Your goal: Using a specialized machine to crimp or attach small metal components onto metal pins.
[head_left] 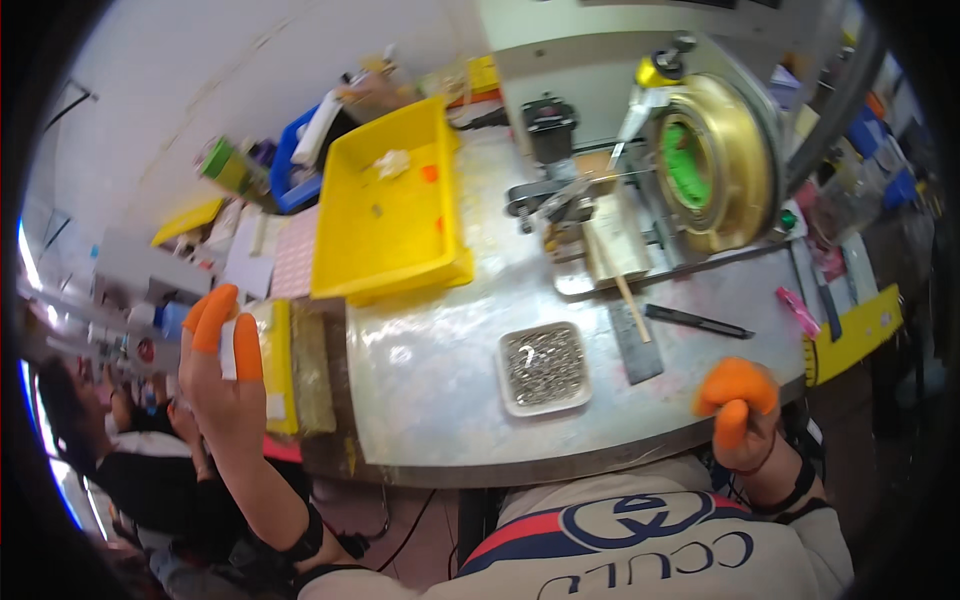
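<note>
Off the counter's left edge, left hand (225,365) raised, fingers loosely spread, pinching a small white slip (229,349) between orange-capped fingertips (212,322). Right hand (738,415) clenched, apparently empty, at the counter (440,400) front edge. Best kept pinched lightly, brought over the small tray of metal parts (543,366).

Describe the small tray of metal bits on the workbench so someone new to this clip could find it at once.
Start at the grey metal workbench and find the big yellow bin at its far left. Nearer the person, about midway along the bench's front edge, sits the small white tray. It alone is heaped with tiny silvery metal parts; the yellow bin is far larger and nearly bare.
</note>
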Demonstrator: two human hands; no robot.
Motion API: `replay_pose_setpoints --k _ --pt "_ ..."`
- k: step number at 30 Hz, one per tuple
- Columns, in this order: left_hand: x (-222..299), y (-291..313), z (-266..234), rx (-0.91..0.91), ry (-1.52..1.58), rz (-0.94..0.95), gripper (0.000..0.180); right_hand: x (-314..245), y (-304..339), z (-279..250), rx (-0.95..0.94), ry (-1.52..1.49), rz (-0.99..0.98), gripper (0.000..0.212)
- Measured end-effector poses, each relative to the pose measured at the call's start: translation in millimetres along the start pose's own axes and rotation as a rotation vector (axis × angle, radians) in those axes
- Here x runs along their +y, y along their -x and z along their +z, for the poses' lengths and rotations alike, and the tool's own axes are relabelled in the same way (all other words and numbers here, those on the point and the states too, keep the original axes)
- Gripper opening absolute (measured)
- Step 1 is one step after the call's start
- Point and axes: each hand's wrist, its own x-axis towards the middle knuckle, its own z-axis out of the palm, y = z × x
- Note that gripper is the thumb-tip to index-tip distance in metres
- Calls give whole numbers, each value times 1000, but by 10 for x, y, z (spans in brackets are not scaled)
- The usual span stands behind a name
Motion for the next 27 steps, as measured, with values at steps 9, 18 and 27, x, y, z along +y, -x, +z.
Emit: replay_pose_setpoints --k 9,18,27 --pt "989 -353 1241 -720 1166 -402 69 -108 -767 399 -139 -116 188 29" --pt "1103 -353 1590 -919 1532 -543 73 119 -1242 663 367 -833 431 19" --pt "1208 -492 1320 -449 1007 -287 37 250 -1329 713 404 -546 290 13"
